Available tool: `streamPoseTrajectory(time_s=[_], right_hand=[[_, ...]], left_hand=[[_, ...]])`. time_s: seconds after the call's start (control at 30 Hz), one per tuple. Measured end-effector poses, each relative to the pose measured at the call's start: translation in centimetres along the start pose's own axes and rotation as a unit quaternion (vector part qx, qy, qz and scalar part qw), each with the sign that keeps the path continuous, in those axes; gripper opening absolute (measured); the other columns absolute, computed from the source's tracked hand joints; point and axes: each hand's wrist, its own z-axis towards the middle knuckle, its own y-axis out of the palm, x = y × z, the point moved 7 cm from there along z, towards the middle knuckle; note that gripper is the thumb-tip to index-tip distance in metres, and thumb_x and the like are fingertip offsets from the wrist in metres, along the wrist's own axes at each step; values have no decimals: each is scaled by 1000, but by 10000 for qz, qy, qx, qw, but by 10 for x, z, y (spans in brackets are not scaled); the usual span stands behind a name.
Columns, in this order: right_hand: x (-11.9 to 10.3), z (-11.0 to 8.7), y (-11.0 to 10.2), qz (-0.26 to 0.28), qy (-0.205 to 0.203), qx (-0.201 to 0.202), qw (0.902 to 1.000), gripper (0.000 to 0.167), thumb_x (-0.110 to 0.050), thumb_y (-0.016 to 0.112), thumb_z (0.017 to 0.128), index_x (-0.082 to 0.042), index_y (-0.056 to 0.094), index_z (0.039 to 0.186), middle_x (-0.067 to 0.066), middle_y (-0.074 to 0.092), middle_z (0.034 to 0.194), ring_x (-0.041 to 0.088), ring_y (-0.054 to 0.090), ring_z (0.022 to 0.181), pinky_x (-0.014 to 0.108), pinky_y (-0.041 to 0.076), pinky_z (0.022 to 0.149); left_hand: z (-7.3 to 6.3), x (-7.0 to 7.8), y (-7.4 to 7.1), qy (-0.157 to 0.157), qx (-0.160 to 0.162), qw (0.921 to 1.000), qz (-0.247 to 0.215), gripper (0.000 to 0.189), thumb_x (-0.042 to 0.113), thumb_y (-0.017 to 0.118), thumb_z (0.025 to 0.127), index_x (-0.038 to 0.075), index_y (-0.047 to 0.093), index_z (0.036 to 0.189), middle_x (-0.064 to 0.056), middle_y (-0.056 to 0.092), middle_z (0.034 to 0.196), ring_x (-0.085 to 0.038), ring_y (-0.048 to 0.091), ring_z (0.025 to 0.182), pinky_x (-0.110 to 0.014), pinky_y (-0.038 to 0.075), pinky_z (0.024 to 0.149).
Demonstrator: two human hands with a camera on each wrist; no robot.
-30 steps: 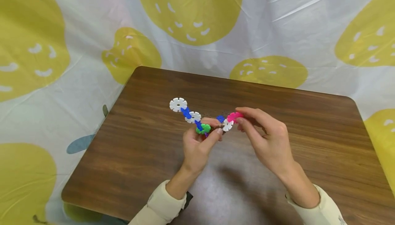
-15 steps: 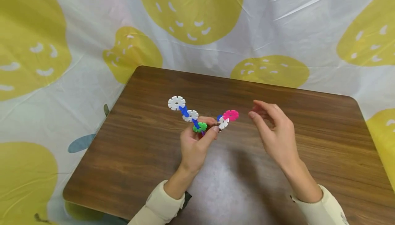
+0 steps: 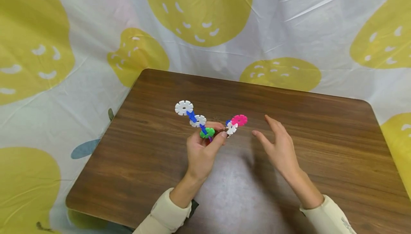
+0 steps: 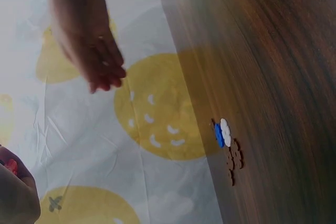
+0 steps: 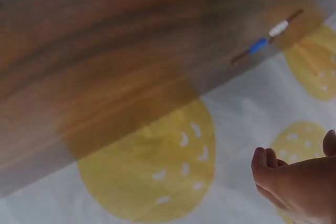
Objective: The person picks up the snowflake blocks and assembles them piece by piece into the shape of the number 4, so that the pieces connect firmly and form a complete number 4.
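My left hand [image 3: 201,153] holds a chain of notched plastic snowflake discs [image 3: 197,121] above the table. White and blue discs climb to the upper left, ending in a white disc [image 3: 184,108]. A green disc [image 3: 207,132] and a bit of purple show at the palm. To the right of the thumb stick out a white disc [image 3: 232,128] and a pink disc [image 3: 239,120]. The fingers hide the chain's middle; a red piece [image 4: 11,166] shows there in the left wrist view. My right hand [image 3: 282,150] hovers right of the pink disc, fingers apart, holding nothing.
On the brown wooden table [image 3: 321,127] lie loose discs: a blue one [image 4: 219,135], a white one [image 4: 226,132] and several brown ones [image 4: 231,158]. In the head view the chain and left hand partly hide them. A fruit-patterned cloth [image 3: 218,59] hangs behind the table.
My right hand has let go of the pink disc, moved away to the right and spread its thumb and fingers. The left hand and chain have shifted slightly left.
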Motion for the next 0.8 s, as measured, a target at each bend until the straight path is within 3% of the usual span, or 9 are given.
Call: streamPoseTrajectory(time_s=[0.37, 0.6, 0.8], right_hand=[[18, 6, 56, -196, -54, -622, 9979, 70, -30, 74, 96, 11, 47, 147, 30, 54, 143, 44, 48, 137, 60, 40, 115], [12, 7, 92, -334, -250, -745, 9964, 61, -24, 78, 93, 8, 56, 140, 28, 60, 136, 46, 55, 129, 57, 44, 113], [3, 12, 108, -532, -395, -795, 9946, 48, -24, 77, 93, 2, 64, 131, 26, 64, 127, 45, 60, 120, 56, 47, 108]], left_hand=[[2, 1, -2, -42, 24, 9999, 95, 16, -7, 68, 88, -17, 64, 99, 2, 69, 99, -7, 63, 71, -16, 54, 66], [2, 2, -4, -47, 63, 9999, 143, 16, -5, 68, 88, -17, 64, 98, 0, 69, 99, -6, 63, 71, -15, 53, 65], [1, 0, -4, -62, 91, 9998, 140, 16, -5, 68, 87, -16, 65, 98, -5, 69, 99, -6, 62, 71, -16, 54, 65]])
